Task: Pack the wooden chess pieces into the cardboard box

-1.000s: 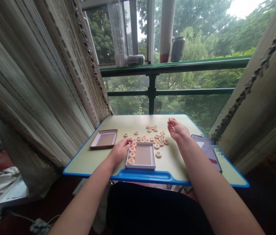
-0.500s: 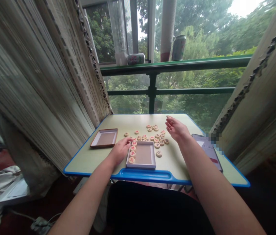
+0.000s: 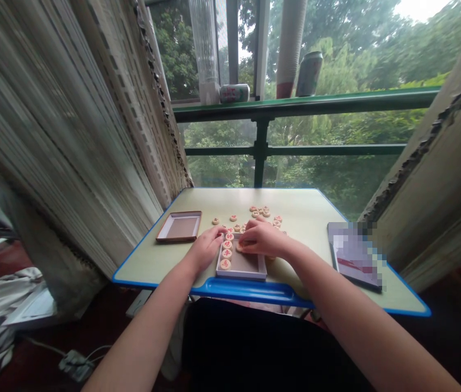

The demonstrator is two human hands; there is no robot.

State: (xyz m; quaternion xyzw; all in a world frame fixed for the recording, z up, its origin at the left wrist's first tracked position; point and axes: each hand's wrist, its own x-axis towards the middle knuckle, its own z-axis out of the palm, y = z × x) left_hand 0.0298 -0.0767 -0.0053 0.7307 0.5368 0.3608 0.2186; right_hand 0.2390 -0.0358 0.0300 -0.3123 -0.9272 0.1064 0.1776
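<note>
A shallow open box (image 3: pixel 252 273) stands near the table's front edge, with a column of round wooden Chinese chess pieces (image 3: pixel 226 253) with red characters along its left side. My left hand (image 3: pixel 205 251) rests beside the box's left wall, fingers stretched toward the far left corner, close to the top of the column. Over the box, my right hand (image 3: pixel 264 239) pinches a Chinese chess piece (image 3: pixel 240 247) just right of the column. Its fingers partly cover the piece. More loose pieces (image 3: pixel 260 212) lie beyond the box, some hidden behind my right hand.
The box's lid (image 3: pixel 179 226) lies open side up at the table's left. A tablet or phone (image 3: pixel 347 250), partly blurred out, lies on the right. Behind the table (image 3: pixel 149 264) runs a green railing (image 3: pixel 337 104) with cans on it, between curtains.
My right hand has come left and down from the table's right side into the box, now with a piece in its fingers. My left hand stays by the box. The view has shifted slightly.
</note>
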